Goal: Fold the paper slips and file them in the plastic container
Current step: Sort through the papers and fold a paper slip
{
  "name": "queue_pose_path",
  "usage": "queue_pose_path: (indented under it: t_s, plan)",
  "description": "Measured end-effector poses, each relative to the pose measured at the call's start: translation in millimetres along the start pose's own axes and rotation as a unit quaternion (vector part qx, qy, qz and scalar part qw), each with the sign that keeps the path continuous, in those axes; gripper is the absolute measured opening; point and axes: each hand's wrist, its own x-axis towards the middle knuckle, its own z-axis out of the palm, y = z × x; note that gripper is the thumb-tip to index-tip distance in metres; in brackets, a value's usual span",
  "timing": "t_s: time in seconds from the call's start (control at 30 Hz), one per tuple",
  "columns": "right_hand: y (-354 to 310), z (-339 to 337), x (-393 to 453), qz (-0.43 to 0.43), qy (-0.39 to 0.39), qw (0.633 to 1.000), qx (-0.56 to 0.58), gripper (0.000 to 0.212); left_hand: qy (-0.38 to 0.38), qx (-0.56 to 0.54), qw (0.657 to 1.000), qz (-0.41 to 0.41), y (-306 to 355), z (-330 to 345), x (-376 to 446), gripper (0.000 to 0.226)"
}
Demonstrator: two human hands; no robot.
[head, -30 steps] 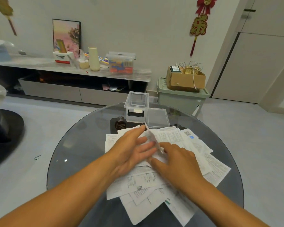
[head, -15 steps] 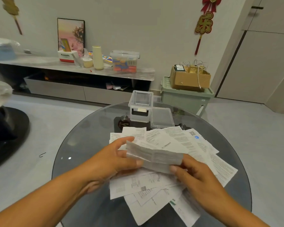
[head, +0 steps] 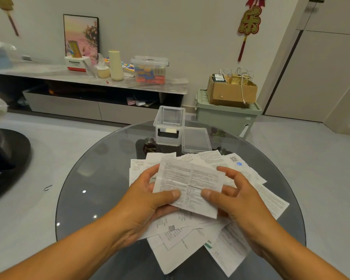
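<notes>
A clear plastic container stands open at the far edge of the round glass desk, above the centre of the frame; through its front wall a small white piece shows low inside, though what it is cannot be told. Its clear lid lies flat just to the right of it, touching or nearly touching its side. Below these, one printed paper slip is held up over a loose pile of slips fanned across the middle of the desk; the pile overlaps too much to count. The left hand grips the slip's lower left part, thumb on the printed face and fingers curled behind, and the right hand pinches its lower right part with the thumb on top, the index finger stretched along the slip's right edge. The slip shows crease lines crossing its middle. Bare glass lies to the left of the pile and along the desk's rim in the lower left and right of the frame. In the upper half of the frame a long low shelf against the wall carries one lidded clear box with colourful contents, and to the right one cardboard box of cables sits on a green bin.
</notes>
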Motion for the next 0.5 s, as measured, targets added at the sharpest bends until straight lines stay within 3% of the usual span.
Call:
queue_pose_path:
  t_s: [0.13,0.2,0.3,0.43,0.5]
  plan:
    - [-2,4,-1,-0.016,-0.001,0.999,-0.041,0.067,-0.023,0.057,0.998,0.003,5,2,-6,0.054]
    - [-3,4,-3,-0.055,-0.008,0.994,-0.089,0.058,-0.004,0.065,0.998,0.002,7,0,-7,0.042]
    - [-11,2,-10,-0.118,-0.079,0.979,-0.146,0.045,0.028,0.078,0.996,-0.019,12,-10,-1,0.032]
    - [-14,0,-13,-0.153,-0.148,0.962,-0.172,0.067,-0.035,0.101,0.991,-0.080,24,-27,5,0.037]
    - [-8,2,-9,-0.173,-0.123,0.959,-0.185,0.047,-0.055,0.148,0.984,-0.082,28,-30,5,0.042]
